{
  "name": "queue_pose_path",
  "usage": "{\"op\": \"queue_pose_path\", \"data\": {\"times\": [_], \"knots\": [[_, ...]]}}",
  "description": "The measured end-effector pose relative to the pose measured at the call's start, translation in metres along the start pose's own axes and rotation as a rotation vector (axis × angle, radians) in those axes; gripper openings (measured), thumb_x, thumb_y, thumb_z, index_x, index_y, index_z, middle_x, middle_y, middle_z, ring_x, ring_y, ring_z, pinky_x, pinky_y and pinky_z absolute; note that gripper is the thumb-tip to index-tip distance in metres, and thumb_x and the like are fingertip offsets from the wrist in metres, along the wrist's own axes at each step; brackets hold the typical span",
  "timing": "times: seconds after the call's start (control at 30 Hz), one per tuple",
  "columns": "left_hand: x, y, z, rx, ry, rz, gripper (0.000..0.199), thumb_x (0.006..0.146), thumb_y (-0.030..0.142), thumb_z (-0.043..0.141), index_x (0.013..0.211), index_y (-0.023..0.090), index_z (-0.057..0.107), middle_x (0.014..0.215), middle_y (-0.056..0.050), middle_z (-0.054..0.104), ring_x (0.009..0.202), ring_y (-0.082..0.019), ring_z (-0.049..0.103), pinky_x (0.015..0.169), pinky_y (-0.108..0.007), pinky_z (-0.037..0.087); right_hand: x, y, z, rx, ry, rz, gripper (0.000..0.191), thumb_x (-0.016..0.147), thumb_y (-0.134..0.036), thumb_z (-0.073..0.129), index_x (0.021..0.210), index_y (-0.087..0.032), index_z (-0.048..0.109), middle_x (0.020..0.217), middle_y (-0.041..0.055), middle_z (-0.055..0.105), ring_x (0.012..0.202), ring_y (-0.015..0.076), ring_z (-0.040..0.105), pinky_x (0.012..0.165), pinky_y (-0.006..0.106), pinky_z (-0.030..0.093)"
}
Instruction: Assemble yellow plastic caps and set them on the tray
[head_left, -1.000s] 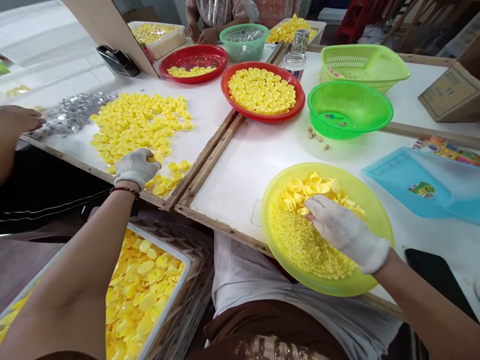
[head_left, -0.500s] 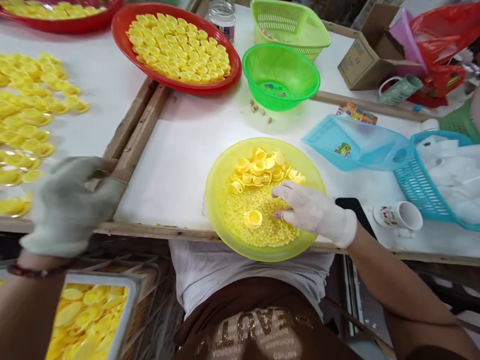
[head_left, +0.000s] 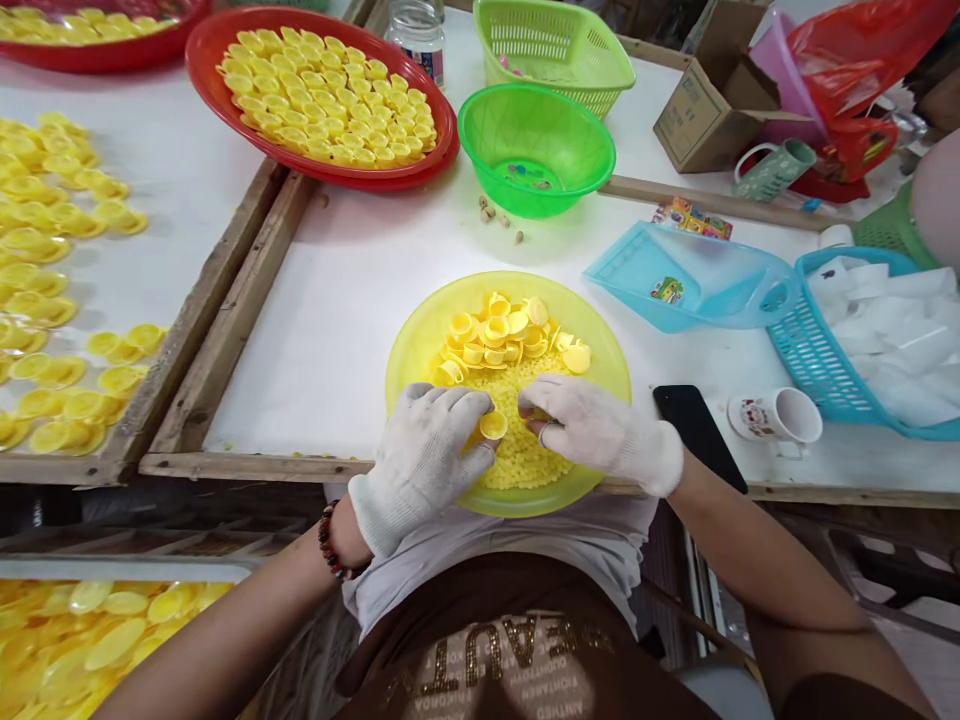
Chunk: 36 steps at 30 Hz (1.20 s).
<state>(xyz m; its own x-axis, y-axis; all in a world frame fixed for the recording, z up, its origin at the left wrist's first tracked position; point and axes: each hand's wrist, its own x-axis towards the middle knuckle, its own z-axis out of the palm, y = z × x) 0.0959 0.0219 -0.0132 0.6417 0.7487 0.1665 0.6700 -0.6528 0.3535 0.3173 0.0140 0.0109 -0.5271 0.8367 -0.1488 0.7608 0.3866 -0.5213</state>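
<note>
A round yellow bowl (head_left: 604,372) in front of me holds many small pale-yellow pellets (head_left: 525,468) and a heap of small yellow plastic cups (head_left: 499,328) at its far side. My left hand (head_left: 427,450), in a white knitted glove, is over the bowl's near left part, thumb and fingers closed around one small yellow cup (head_left: 493,425) whose round opening faces up. Just right of that cup is my gloved right hand (head_left: 577,425), with a ring on one finger. Its fingertips are bent together low over the pellets; what is between them is hidden.
Yellow cup-like pieces (head_left: 52,240) lie in rows on the left. A red tray (head_left: 202,75) of similar cups and a green bowl (head_left: 536,150) stand behind. At right are a blue scoop (head_left: 697,280), a phone (head_left: 697,435), a mug (head_left: 776,415) and a blue basket (head_left: 802,350).
My left hand has come from the wooden divider on the left into the bowl and closed around the cup. My right hand stays over the pellets, its fingers now drawn closer together.
</note>
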Motion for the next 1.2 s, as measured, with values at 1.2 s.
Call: {"op": "queue_pose_path", "data": {"times": [1.2], "knots": [[-0.038,-0.096,-0.082,0.013,0.451,-0.397,0.023,0.09,0.033,0.066,0.106,0.017,0.066,0.1,-0.007,0.071,0.093,-0.02,0.066,0.085,-0.034,0.055,0.059,0.02,0.013,-0.555,0.165,0.015,0.012,0.097,-0.02,0.047,0.104,-0.02,0.056,0.099,0.009,0.061,0.072,0.0188,0.056,0.057,0.031,0.039]]}}
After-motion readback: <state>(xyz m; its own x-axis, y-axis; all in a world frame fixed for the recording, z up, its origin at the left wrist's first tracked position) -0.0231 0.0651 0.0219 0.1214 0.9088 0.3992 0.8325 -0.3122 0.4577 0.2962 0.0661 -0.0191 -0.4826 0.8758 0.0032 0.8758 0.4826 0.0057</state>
